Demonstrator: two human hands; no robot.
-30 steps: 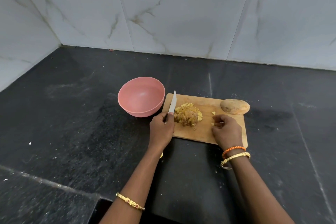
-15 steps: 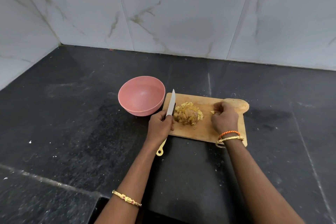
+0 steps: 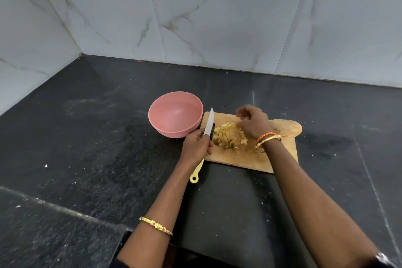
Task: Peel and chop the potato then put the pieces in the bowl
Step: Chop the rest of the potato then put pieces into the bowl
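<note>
Head view, only one: left hand (image 3: 196,144) has its grip closed round the knife (image 3: 208,125) w/ pale yellow handle, blade pointing away, tip near the pink bowl (image 3: 175,113). Knife lies along the left edge of the wooden chopping board (image 3: 280,154), just beside the pile of chopped potato pieces (image 3: 228,138). Right hand (image 3: 253,123) hangs over the far side of the pile, fingers loosely curled; grip state there can't be told, it may pinch a small bit, not clear. Bowl sits on the dark worktop (image 3: 97,137), touching or nearly touching the board's left corner; it looks to hold no pieces yet. A whole unpeeled potato (image 3: 289,128) rests at the board's right far edge, partly behind the right wrist.

Judgement: chopping of this lot looks done; transfer to bowl not yet done.

Risks: pieces are small & loose, so a quick scoop or push w/ the blade could scatter some onto the worktop, esp. across any gap betw. board & bowl. Bowl is light-looking; a shove from the board or knife could slide it. Right fingers near the blade, so a hasty sweep could nick them. Whole potato may roll off the board edge if the board gets tilted.

No brands, labels or readable writing anywhere.
</note>
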